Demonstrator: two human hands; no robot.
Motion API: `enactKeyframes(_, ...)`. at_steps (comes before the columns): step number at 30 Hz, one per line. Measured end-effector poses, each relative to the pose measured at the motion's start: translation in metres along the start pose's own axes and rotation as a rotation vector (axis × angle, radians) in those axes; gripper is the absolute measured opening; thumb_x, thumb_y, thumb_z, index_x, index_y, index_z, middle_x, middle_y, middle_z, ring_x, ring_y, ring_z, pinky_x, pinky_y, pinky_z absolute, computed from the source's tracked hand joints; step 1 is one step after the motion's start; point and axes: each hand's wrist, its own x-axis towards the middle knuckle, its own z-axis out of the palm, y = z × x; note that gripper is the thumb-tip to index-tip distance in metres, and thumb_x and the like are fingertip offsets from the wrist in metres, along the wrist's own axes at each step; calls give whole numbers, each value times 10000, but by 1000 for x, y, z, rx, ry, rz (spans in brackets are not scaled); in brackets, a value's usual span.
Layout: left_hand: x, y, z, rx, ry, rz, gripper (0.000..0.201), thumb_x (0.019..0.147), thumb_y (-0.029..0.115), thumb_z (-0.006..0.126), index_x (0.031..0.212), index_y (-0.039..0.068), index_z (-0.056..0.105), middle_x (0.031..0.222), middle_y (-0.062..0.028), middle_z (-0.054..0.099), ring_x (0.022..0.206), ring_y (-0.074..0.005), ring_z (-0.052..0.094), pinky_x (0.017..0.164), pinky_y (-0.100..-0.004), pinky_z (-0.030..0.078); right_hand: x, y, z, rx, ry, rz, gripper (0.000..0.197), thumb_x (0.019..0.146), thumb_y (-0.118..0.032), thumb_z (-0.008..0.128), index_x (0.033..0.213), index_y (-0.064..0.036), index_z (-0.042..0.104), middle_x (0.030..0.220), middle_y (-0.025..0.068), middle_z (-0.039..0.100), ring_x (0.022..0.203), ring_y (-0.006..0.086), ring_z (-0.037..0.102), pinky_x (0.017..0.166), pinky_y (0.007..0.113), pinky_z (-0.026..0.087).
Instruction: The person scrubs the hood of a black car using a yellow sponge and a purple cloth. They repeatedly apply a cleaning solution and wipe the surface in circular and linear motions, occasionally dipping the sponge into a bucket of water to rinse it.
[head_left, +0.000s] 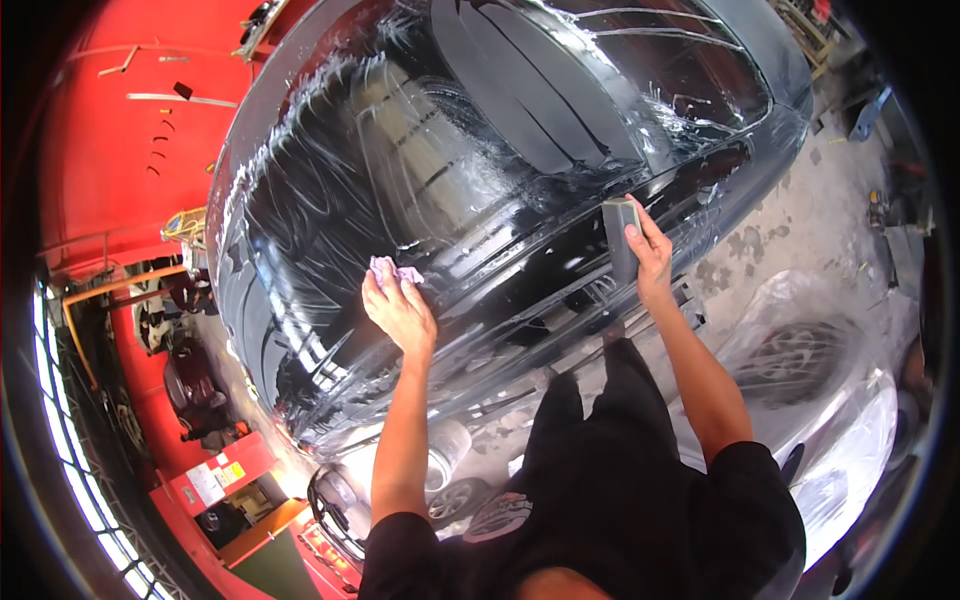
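A dark car (300,190) fills the upper middle, its panels smeared with whitish wet-looking streaks. My left hand (398,310) presses a crumpled pale-lilac cloth (397,268) against the car's glossy black surface, its fingers bent over the cloth. On the right, my right hand (650,252) grips a long grey sanding block (620,245) by its side, the thumb lying on its face. The block is tilted close to the car's lower edge; whether it touches the body, I cannot tell. A grey matte panel (530,80) lies farther up on the car.
A wheel under clear plastic sheeting (820,430) lies at the right on the stained concrete floor (750,250). A white bucket (447,450) stands below my left forearm. Red cabinets (215,480) and a red wall (130,170) line the left.
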Motion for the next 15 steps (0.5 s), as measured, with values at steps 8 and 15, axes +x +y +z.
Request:
enactKeyframes(8, 0, -3, -2, 20, -38, -11, 470, 1107, 261, 544, 1538, 78, 574, 1574, -269, 460, 1439, -458, 439, 1198, -557, 331, 4, -7, 0, -21, -47, 45, 638, 1052, -312, 634, 1567, 50, 530, 1370, 126, 676, 1223, 175, 600, 1105, 293, 421)
enactKeyframes(15, 1, -3, -1, -19, -63, -3, 484, 1102, 258, 556, 1553, 81, 569, 1589, -273, 442, 1450, -459, 428, 1193, -558, 317, -2, -4, 15, -108, 19, 4, 651, 1046, -288, 623, 1572, 75, 503, 1417, 137, 585, 1312, 207, 538, 1151, 321, 371)
